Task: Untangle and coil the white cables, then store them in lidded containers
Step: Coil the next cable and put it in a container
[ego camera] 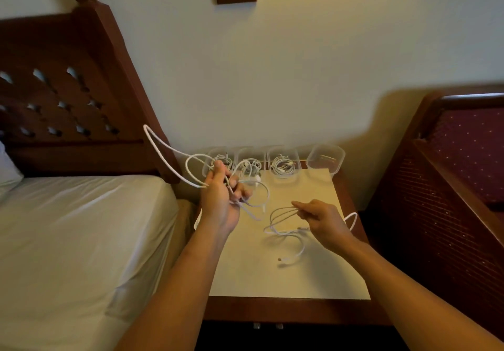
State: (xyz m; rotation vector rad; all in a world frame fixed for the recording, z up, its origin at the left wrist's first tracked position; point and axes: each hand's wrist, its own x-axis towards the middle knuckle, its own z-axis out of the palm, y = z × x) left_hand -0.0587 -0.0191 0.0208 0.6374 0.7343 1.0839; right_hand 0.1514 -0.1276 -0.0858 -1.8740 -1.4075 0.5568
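above the nightstand (305, 277), both hands grip white cables (166, 146).

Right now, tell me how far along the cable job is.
Done: three containers at the back of the nightstand each hold a coiled cable. In hand: the left hand grips a loose tangle of white cable in the air, and the right hand pinches loops of cable lying on the nightstand. Left: coil these, fill the fourth container, which shows no coil, and lid all four.

dim warm light, soft focus, perhaps fisheye-bent edges
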